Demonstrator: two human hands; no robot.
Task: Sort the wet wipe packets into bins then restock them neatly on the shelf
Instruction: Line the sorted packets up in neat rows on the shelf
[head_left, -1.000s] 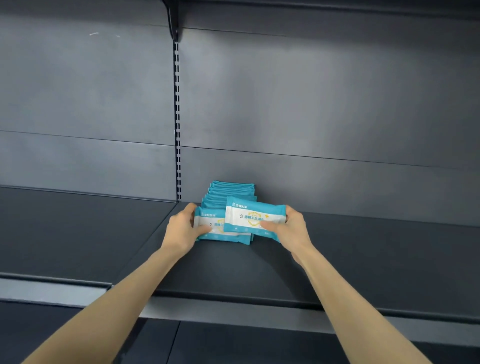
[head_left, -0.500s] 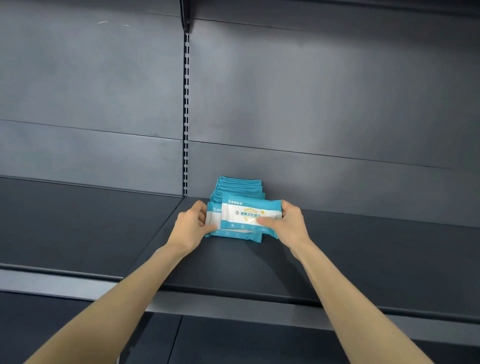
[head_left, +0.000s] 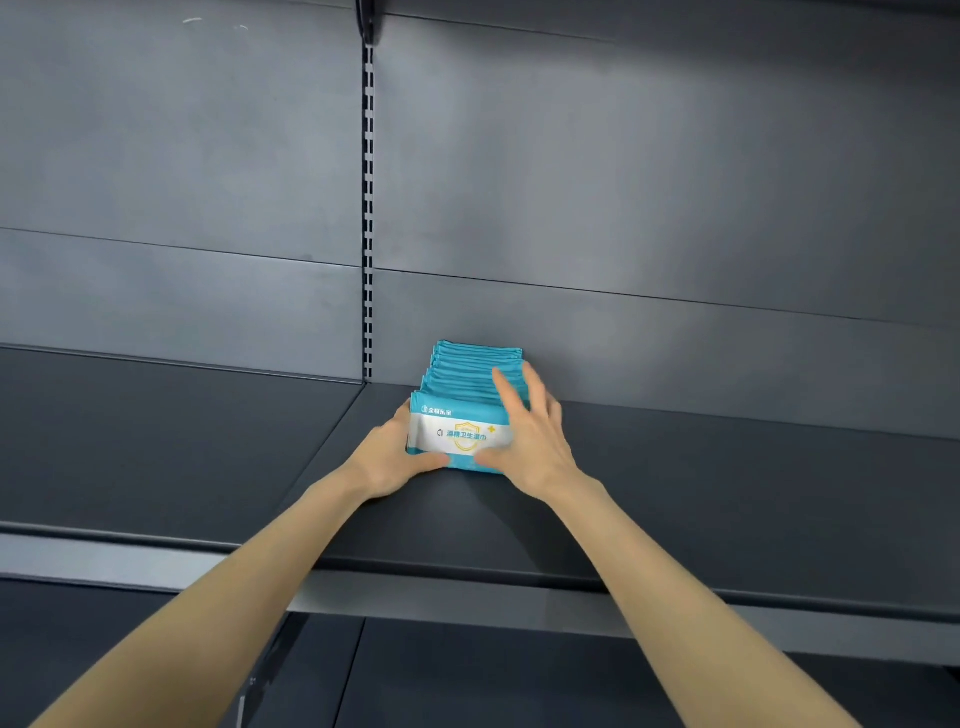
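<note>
A dark grey metal shelf (head_left: 675, 493) runs across the view, backed by a grey panelled back wall (head_left: 623, 182) with a black slotted upright (head_left: 368, 208) down its seam. A paler grey front lip (head_left: 467, 597) edges the shelf, and a lower level shows dimly beneath it. Just right of the upright, a row of teal-and-white plastic wet wipe packets (head_left: 467, 364) stands on edge on the shelf, running forward from near the back wall. The front packet (head_left: 457, 431) faces the camera, showing a white label with a yellow shield and blue print.

The left hand (head_left: 389, 460) holds the left end of the front packet, thumb laid along its lower front edge; its fingers are hidden behind the packets. The right hand (head_left: 535, 441) is spread wide with straight fingers. Its thumb presses the front packet's lower right, its index finger lies over the tops of the row, and the other fingers rest by the row's right side.
</note>
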